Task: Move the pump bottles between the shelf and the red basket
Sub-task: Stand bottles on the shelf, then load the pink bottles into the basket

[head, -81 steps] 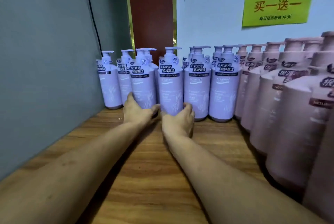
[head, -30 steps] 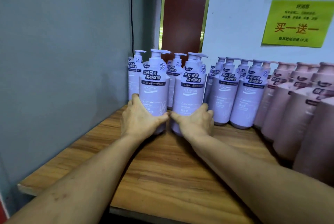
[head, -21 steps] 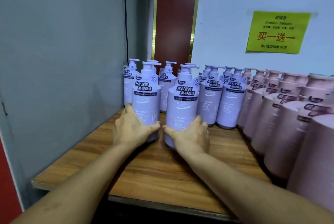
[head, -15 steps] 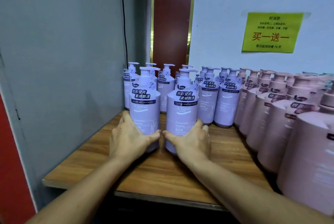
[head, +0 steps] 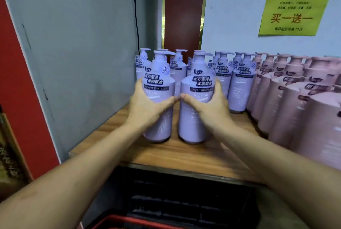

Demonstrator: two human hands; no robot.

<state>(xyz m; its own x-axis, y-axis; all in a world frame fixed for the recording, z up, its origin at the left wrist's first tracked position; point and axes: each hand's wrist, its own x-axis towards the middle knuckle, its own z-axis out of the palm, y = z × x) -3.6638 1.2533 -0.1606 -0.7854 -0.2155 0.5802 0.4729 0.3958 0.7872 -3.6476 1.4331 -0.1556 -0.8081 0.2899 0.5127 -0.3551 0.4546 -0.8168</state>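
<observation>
Dragged forward on shelf [head: 184, 153]: left hand [head: 147, 110] grips one lavender pump bottle [head: 158, 84], right hand [head: 208, 107] its twin [head: 201, 84]; red basket [head: 129, 221] next, 6 o'clock.

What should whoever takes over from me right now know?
Left hand grips the left lavender bottle; right hand grips the right lavender bottle.
Both are upright near the front of the wooden shelf; I cannot tell if they are lifted.
Red basket: only its rim shows, below.
Left to do: lower both into it. The back-row lavender bottles are untouched.
</observation>
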